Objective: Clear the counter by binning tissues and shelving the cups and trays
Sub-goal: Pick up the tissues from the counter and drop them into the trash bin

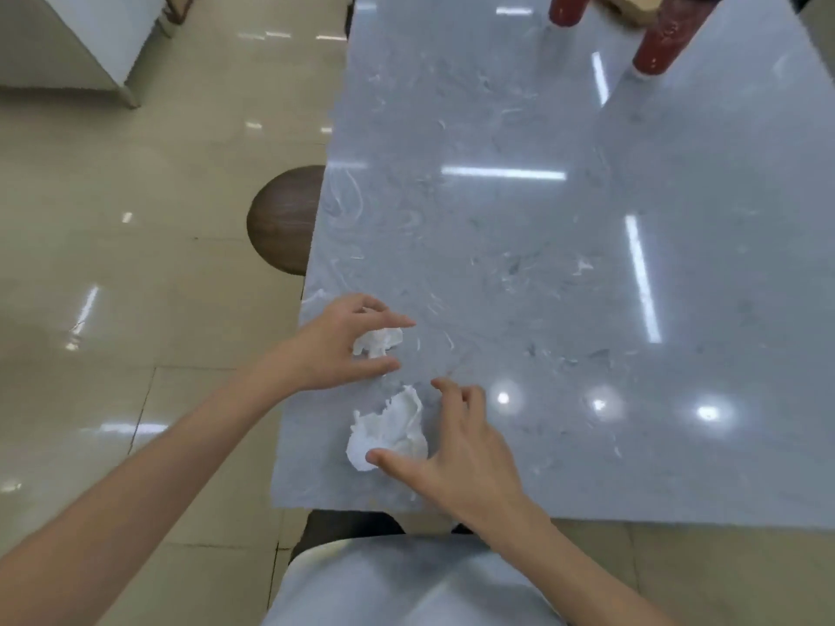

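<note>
Two crumpled white tissues lie on the grey marble counter (565, 264) near its front left corner. The smaller tissue (378, 342) sits between the spread thumb and fingers of my left hand (343, 341), which curls around it without closing. The larger tissue (391, 433) lies closer to me. My right hand (456, 445) hovers over its right side, thumb touching its lower edge and fingers apart above it. Two red cups (657, 42) stand at the counter's far right end, one of them (567, 9) cut off by the frame's top.
A tan tray or board (632, 6) shows partly between the red cups at the top edge. A round dark wooden stool (284, 219) stands at the counter's left side on the tiled floor. A white cabinet (86, 42) stands at the far left.
</note>
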